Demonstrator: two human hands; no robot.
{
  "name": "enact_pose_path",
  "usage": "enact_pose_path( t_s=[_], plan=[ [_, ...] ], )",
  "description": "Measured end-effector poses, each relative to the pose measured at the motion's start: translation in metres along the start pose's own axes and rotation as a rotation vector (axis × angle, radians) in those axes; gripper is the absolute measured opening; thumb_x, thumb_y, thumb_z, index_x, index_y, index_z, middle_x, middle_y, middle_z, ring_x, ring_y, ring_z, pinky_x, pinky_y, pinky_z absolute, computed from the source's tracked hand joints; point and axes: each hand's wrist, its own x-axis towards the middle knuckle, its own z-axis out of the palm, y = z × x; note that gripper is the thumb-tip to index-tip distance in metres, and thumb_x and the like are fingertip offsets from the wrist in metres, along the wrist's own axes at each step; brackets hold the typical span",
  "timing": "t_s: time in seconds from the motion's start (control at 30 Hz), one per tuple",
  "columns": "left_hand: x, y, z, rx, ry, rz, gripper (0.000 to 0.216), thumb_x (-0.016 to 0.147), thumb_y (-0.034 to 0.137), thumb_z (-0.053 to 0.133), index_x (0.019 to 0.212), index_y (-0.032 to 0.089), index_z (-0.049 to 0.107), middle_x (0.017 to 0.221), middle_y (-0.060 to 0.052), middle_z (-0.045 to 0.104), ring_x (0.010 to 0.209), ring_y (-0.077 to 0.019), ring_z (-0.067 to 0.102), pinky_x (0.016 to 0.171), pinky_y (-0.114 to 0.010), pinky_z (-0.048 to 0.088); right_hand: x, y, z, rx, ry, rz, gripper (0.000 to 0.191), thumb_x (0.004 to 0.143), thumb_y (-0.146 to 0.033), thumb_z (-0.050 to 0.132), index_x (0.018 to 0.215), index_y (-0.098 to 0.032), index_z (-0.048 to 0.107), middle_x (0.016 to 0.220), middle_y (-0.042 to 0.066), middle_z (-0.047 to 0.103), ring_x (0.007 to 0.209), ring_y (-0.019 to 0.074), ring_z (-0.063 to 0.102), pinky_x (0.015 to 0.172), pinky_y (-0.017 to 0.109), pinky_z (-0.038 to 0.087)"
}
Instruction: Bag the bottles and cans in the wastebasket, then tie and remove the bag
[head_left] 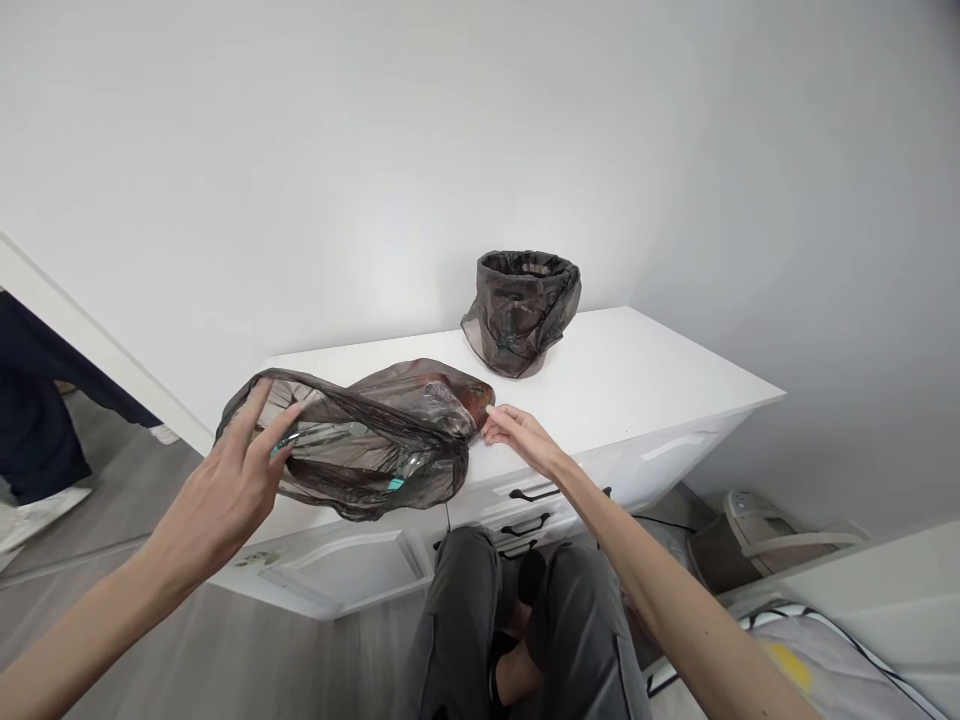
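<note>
White wall fills most of my view. Below it the white cabinet (645, 390), its top serving as worktop, drawers with dark handles (534, 493) on the front. Grey wood floor (90, 590) at left, my own grey-trousered legs (525, 630) at bottom centre, a beige appliance (757, 520) on the floor at right.

Next down in size: the dark translucent trash bag (375, 435), lying on its side at the worktop's front left edge, mouth stretched open toward the left, part of it hanging past the edge. Something teal shows through the film; can't tell what.

Behind it, well apart, near the wall: a small bin (525, 310) lined with the same dark film, upright on the worktop.

My left hand (225, 490) is at the bag's open mouth, fingers spread, fingertips touching the rim, grip open, not clamped on anything. My right hand (517, 435) is at the bag's closed end, thumb and fingertips pinched together on the film there, grip closed on the bag.
</note>
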Motion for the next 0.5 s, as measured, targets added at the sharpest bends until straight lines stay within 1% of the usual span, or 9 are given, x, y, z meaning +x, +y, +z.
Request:
enact_pose_path(
  t_s=[0.07,0.13,0.2,0.23,0.3,0.37,0.43,0.5],
  plan=[
    [0.002,0.0,-0.002,0.007,0.007,-0.024,0.069,0.112,0.027,0.044,0.168,0.035,0.005,0.181,-0.017,0.019,0.145,-0.0427,0.057,0.094,-0.057,0.065,-0.001,0.005,0.004,-0.097,0.064,-0.051,0.046,0.083,-0.063,0.085,0.09,-0.023,0.061,0.084,0.0,0.067,0.079,0.0161,0.061,0.082,0.033,0.051],
    [0.005,-0.001,-0.003,0.005,0.029,-0.034,0.064,0.112,0.026,0.044,0.166,0.031,0.011,0.178,-0.02,0.025,0.141,-0.0417,0.061,0.097,-0.06,0.063,-0.001,0.011,0.012,-0.21,0.171,-0.124,0.05,0.08,-0.059,0.089,0.094,-0.026,0.053,0.084,-0.004,0.058,0.078,0.015,0.055,0.078,0.031,0.049],
    [0.008,-0.002,-0.004,-0.002,0.047,-0.046,0.06,0.111,0.025,0.042,0.164,0.028,0.014,0.175,-0.023,0.029,0.142,-0.0413,0.059,0.098,-0.061,0.063,-0.001,0.018,0.021,-0.312,0.26,-0.199,0.061,0.074,-0.057,0.093,0.104,-0.027,0.048,0.091,-0.005,0.051,0.079,0.0146,0.05,0.078,0.03,0.048],
    [0.009,-0.002,-0.004,-0.002,0.055,-0.056,0.058,0.111,0.025,0.041,0.163,0.027,0.016,0.174,-0.023,0.032,0.142,-0.0409,0.059,0.094,-0.06,0.065,-0.001,0.021,0.025,-0.362,0.287,-0.233,0.068,0.071,-0.057,0.094,0.111,-0.028,0.047,0.096,-0.004,0.05,0.082,0.0149,0.05,0.08,0.031,0.048],
    [0.011,-0.002,-0.005,0.001,0.064,-0.088,0.055,0.111,0.026,0.04,0.162,0.027,0.019,0.17,-0.022,0.038,0.139,-0.0383,0.061,0.083,-0.052,0.068,-0.001,0.025,0.031,-0.464,0.328,-0.295,0.083,0.066,-0.058,0.095,0.124,-0.027,0.044,0.109,0.0,0.048,0.091,0.0174,0.051,0.086,0.034,0.051],
    [0.012,-0.003,-0.007,0.012,0.084,-0.11,0.051,0.111,0.025,0.04,0.159,0.028,0.022,0.166,-0.02,0.044,0.133,-0.0335,0.065,0.074,-0.043,0.068,0.0,0.027,0.034,-0.568,0.367,-0.335,0.092,0.065,-0.06,0.095,0.134,-0.026,0.043,0.119,0.005,0.044,0.102,0.022,0.052,0.094,0.04,0.053],
    [0.013,-0.005,-0.008,0.024,0.121,-0.111,0.047,0.111,0.023,0.04,0.155,0.028,0.025,0.162,-0.018,0.049,0.125,-0.0286,0.068,0.069,-0.037,0.065,0.0,0.028,0.034,-0.654,0.378,-0.341,0.096,0.068,-0.062,0.092,0.142,-0.025,0.043,0.124,0.009,0.042,0.109,0.0261,0.052,0.101,0.046,0.054],
    [0.013,-0.008,-0.009,0.03,0.157,-0.112,0.043,0.111,0.021,0.04,0.152,0.027,0.028,0.16,-0.017,0.051,0.119,-0.026,0.069,0.063,-0.032,0.061,0.001,0.028,0.034,-0.718,0.357,-0.334,0.096,0.073,-0.061,0.089,0.15,-0.026,0.042,0.128,0.011,0.041,0.116,0.0291,0.052,0.107,0.05,0.052]
  ],
)
